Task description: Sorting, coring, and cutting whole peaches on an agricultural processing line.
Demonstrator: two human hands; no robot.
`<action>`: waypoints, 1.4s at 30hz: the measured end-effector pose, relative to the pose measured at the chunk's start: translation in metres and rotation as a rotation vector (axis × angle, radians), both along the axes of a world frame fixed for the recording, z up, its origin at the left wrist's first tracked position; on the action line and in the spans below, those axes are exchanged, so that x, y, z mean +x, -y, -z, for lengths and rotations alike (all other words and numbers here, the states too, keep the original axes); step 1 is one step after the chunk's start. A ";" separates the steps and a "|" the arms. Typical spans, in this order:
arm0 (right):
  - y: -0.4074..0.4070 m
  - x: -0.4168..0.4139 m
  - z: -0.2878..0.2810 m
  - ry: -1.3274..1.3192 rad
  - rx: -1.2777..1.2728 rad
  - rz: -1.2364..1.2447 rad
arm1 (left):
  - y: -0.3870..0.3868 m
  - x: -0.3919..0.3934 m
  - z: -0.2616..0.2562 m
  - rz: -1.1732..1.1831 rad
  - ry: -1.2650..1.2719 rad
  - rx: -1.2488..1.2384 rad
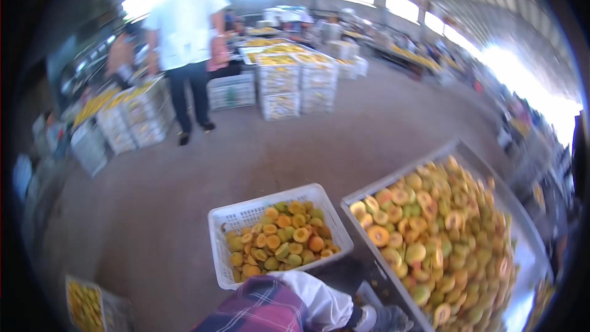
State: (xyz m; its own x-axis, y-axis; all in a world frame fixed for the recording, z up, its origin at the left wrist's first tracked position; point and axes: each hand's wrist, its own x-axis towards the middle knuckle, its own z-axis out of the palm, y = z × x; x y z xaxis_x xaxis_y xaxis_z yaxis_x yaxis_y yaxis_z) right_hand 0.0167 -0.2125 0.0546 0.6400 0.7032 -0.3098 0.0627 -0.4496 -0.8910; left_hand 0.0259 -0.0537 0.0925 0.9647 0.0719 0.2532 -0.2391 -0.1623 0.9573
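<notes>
My left hand (387,320), in a dark grey glove, is low at the bottom edge, beside the near wall of a metal tray (387,271). A white oversleeve (318,297) covers the forearm below a plaid sleeve (262,304). Blur and the frame's edge hide what the fingers do. My right hand is out of view. Heaped in the tray are yellow-green stone fruit (442,240), many halved, some showing pits. Left of the tray stands a white plastic crate (267,203) partly filled with fruit halves (281,235), several showing empty hollows.
Another fruit-filled crate (83,304) sits on the floor at lower left. A person in a white shirt (186,23) stands ahead, near stacked white crates (279,80) of yellow fruit. More crates (133,120) line the left. Long fruit-covered tables (410,57) and people are farther back.
</notes>
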 end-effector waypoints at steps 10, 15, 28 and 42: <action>-0.011 -0.001 0.017 0.150 -0.199 -0.313 | -0.009 -0.035 0.009 -0.217 0.003 -0.233; 0.015 0.008 0.030 0.260 -0.225 -0.372 | 0.005 -0.022 0.010 -0.186 0.041 -0.340; 0.053 0.008 0.047 -0.076 -0.228 -0.194 | -0.092 -0.075 0.010 -0.338 -0.007 -1.501; -0.020 -0.012 0.060 0.292 -0.606 -0.544 | -0.207 -0.318 0.192 -1.480 -0.864 -0.447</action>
